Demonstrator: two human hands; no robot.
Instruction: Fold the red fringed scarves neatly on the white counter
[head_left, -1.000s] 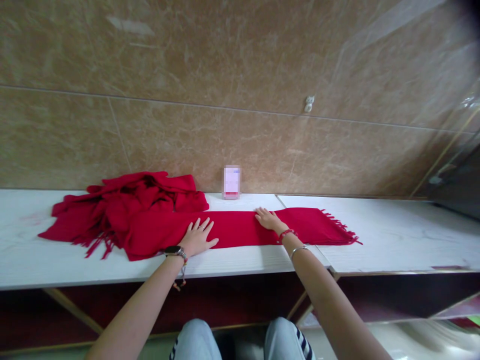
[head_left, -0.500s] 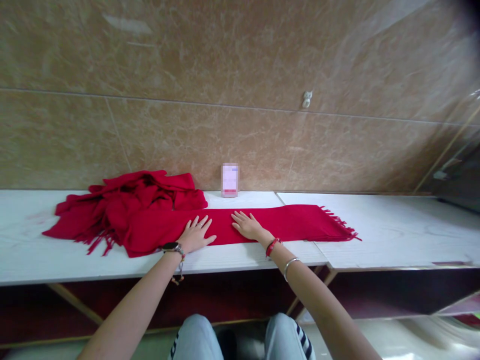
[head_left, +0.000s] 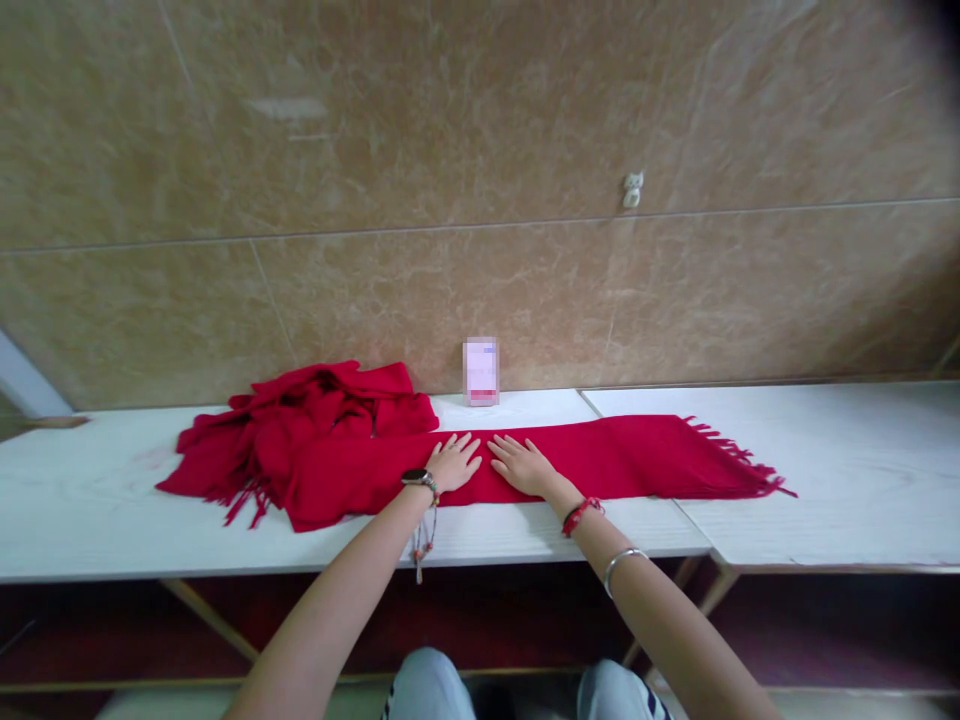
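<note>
A long red scarf [head_left: 622,458] with a fringed end lies in a flat strip along the white tabletop. On the middle of this strip my left hand [head_left: 454,463] rests palm down, fingers spread. Just to its right, my right hand [head_left: 520,466] also lies flat on the cloth, fingers stretched out, with a small gap of red fabric between the two hands. Neither hand grips anything. At the left, the red fabric continues into a loose, crumpled heap [head_left: 315,405] with fringe hanging from it; how its layers join is hidden in the folds.
A phone-like upright object [head_left: 481,372], its face blurred, leans against the tan marbled wall [head_left: 420,280] behind the scarf. A small white cat-shaped figure [head_left: 633,190] is fixed on the wall. Dark red open shelves [head_left: 525,610] run under the white tabletop [head_left: 847,470], above my knees.
My hands lie nearer each other, the left one having slid right along the scarf. The camera view has turned and tilted slightly, shifting the scene rightward. The scarf keeps its flat layout.
</note>
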